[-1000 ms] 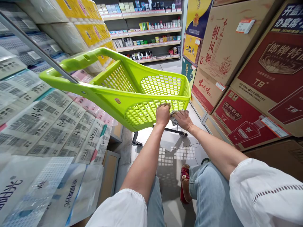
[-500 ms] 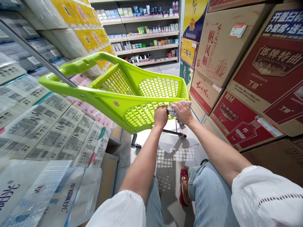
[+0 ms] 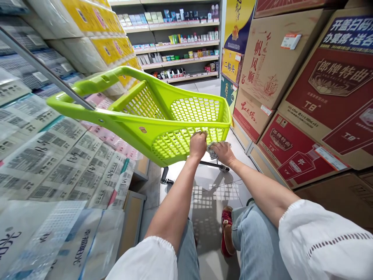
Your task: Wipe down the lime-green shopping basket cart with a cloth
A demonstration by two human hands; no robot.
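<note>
A lime-green plastic shopping cart (image 3: 163, 116) is tilted in the aisle in front of me, its mesh side facing me. My left hand (image 3: 198, 144) is closed, fingers gripping the cart's mesh wall near its lower edge. My right hand (image 3: 223, 152) sits just to the right, closed on a grey checked cloth (image 3: 212, 149) pressed against the underside of the cart's side. The cart's dark wheel frame (image 3: 215, 165) shows below my hands.
Plastic-wrapped paper packs (image 3: 58, 155) fill shelves on the left. Stacked red and brown cartons (image 3: 305, 97) line the right. A shelf of small bottles and boxes (image 3: 180, 42) closes the aisle's far end. Grey tiled floor (image 3: 210, 194) lies below, with my jeans and a red shoe (image 3: 226, 229).
My right hand with the cloth went up along the cart's side toward the rim, then came back down to the lower edge. My left hand kept its grip on the mesh.
</note>
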